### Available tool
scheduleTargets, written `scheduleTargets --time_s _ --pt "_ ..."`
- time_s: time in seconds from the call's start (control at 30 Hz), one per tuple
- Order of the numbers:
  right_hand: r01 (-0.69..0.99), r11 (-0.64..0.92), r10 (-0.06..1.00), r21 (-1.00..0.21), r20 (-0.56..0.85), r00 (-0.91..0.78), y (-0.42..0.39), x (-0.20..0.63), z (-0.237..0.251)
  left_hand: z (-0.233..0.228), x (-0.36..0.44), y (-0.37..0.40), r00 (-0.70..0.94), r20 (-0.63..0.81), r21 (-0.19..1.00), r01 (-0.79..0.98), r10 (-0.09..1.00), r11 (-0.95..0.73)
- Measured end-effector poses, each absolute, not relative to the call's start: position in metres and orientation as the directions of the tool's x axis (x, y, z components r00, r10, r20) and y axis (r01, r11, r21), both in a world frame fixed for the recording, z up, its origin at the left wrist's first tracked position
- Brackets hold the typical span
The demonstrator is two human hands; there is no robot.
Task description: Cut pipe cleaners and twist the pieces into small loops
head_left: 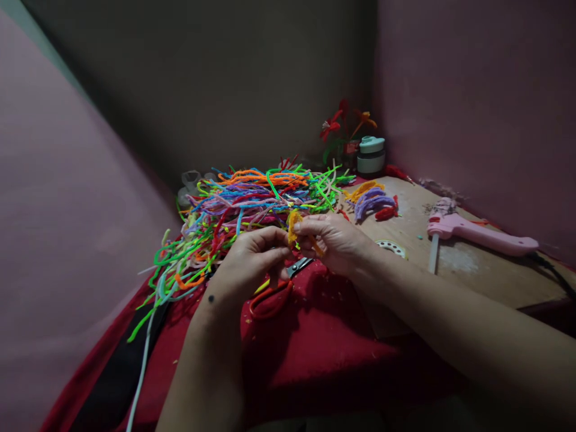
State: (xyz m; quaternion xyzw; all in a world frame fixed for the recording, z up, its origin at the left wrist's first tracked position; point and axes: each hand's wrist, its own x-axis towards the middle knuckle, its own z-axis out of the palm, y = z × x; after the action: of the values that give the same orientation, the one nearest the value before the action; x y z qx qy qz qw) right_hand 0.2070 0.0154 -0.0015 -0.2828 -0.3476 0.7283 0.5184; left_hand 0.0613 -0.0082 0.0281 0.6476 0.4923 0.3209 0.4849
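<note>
Hands meet over the red cloth [315, 342]: left hand [249, 258] and right hand [335, 240] both pinch one yellow-orange stem [294, 225], already curled at its top. Finished-looking bits [371, 201] (yellow, purple, red) lie by the glue gun [477, 234]. I'd judge most remains: the pile [252, 204] is big, scissors [274, 294] idle below.

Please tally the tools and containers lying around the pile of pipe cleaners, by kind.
Glue gun, pink: 1
Scissors, orange handles: 1
Lidded jar: 1
Tape roll: 1
Total: 4
</note>
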Motion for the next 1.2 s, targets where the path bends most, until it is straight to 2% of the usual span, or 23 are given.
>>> scheduleTargets --time_s 0.13,0.27,0.53,0.63,0.8,0.9,1.1,1.2 --pt "-0.555 -0.190 0.957 -0.810 -0.026 -0.289 0.0171 0.2067 -0.0032 0.0261 0.0630 -0.0077 0.382 -0.086 0.967 0.255 0.920 -0.015" --pt "-0.541 -0.126 0.960 -0.831 0.034 -0.277 0.0198 0.2070 -0.0055 0.0259 0.0666 -0.0085 0.342 -0.060 0.963 0.268 0.938 -0.036" --pt "-0.480 -0.063 0.970 -0.875 0.058 -0.234 0.0186 0.2078 -0.0060 0.0240 0.0624 -0.0056 0.341 -0.060 0.968 0.248 0.938 -0.029" --pt "-0.433 -0.027 0.961 -0.901 0.096 -0.260 0.0175 0.2097 -0.0039 0.0233 0.0610 -0.0042 0.292 -0.013 0.978 0.203 0.956 -0.048" --pt "-0.292 -0.068 0.942 -0.954 0.035 -0.335 0.0158 0.2118 -0.0036 0.0227 0.0596 -0.0030 0.207 0.061 0.992 0.095 0.976 -0.082" --pt "-0.238 -0.068 0.922 -0.969 0.030 -0.386 0.0154 0.2110 -0.0056 0.0234 0.0599 -0.0032 0.192 0.078 0.991 0.093 0.978 -0.098" --pt "-0.366 -0.082 0.927 -0.927 0.064 -0.370 0.0164 0.2091 -0.0073 0.0252 0.0616 -0.0040 0.136 0.059 0.986 0.145 0.989 -0.079" --pt "-0.454 -0.038 0.941 -0.890 0.121 -0.317 0.0163 0.2087 -0.0065 0.0247 0.0635 -0.0043 0.143 0.041 0.984 0.166 0.989 -0.065"
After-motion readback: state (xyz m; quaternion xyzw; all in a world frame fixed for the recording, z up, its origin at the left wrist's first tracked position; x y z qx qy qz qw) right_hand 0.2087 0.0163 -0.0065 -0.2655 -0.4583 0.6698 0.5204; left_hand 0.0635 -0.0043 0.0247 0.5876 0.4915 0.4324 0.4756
